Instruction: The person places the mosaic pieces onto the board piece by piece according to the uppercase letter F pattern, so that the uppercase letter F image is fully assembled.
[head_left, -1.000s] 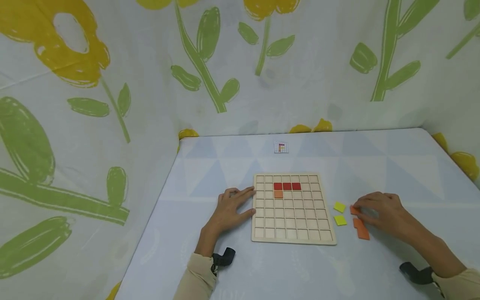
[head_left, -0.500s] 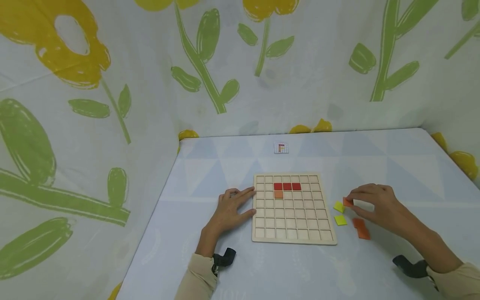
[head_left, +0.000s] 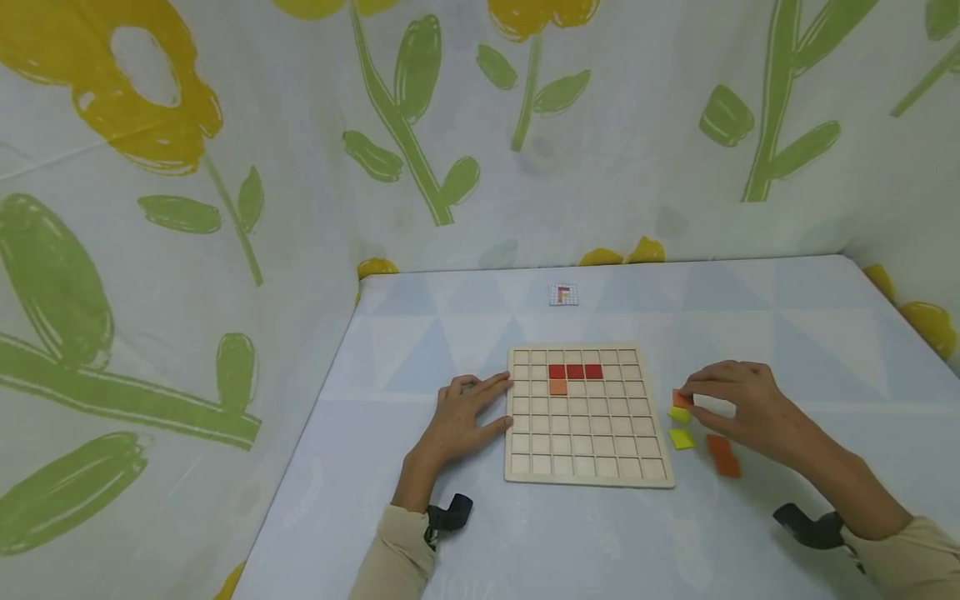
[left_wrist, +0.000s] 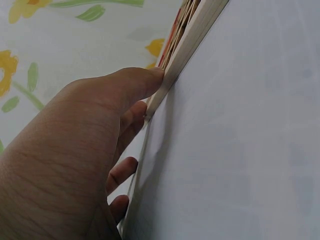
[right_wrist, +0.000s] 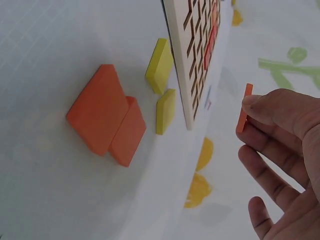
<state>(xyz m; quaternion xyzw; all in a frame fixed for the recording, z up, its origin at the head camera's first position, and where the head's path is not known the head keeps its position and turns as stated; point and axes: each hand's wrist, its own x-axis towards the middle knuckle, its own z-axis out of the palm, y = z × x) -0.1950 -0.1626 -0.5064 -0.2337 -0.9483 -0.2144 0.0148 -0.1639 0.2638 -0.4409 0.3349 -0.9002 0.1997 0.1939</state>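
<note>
Lifted from the table (head_left: 420,358) since a second ago, one orange tile (head_left: 681,400) has travelled towards ten o'clock with the right hand (head_left: 756,408). Thumb and finger pinch it by its faces, the other fingers loosely spread; it hangs just off the board's three o'clock edge. At nine o'clock the left hand (head_left: 457,421) lies spread, thumb and fingertips touching the board (head_left: 604,446) without grasping it.

That board is pale wood, square, gridded with thin raised ridges. Towards twelve, three flat red tiles (head_left: 574,372) make a row, with an orange square (head_left: 558,387) at six o'clock of the leftmost. Two smooth yellow tiles (head_left: 681,438) sit at three; beyond them, a touching orange pair (head_left: 723,456).

In the head view, the pinched tile partly hides the farther yellow one. A small card (head_left: 563,294) near twelve shows print too tiny to make out, and both sleeves (head_left: 401,546) are cut off.
</note>
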